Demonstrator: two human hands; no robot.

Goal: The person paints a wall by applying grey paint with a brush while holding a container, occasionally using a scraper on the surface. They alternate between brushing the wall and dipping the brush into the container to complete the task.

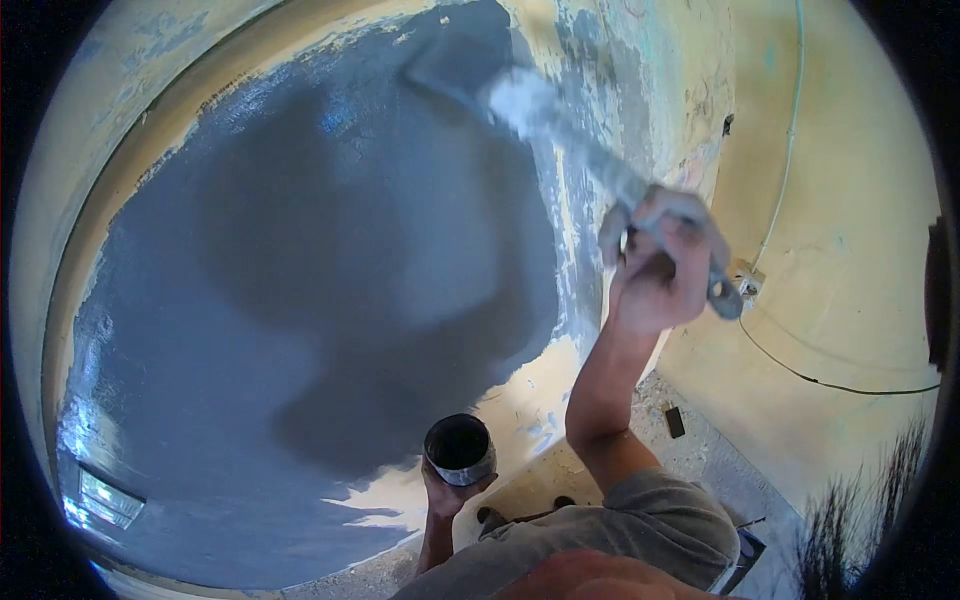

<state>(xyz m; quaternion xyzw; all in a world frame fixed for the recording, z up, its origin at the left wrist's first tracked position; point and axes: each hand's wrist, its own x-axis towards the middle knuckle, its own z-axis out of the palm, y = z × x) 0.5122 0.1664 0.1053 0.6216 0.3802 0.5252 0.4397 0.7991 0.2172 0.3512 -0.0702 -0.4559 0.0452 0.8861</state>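
Right hand (660,262) clenched on brush (545,112), long axis up-left onto wall (300,260); left hand (443,497) grips cup (460,450) low.

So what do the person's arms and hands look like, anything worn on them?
Both hands are bare, no gloves: the right hand has grey smears on its fingers, the left hand shows no clear smears. The forearms are bare; a grey short sleeve covers the right upper arm.
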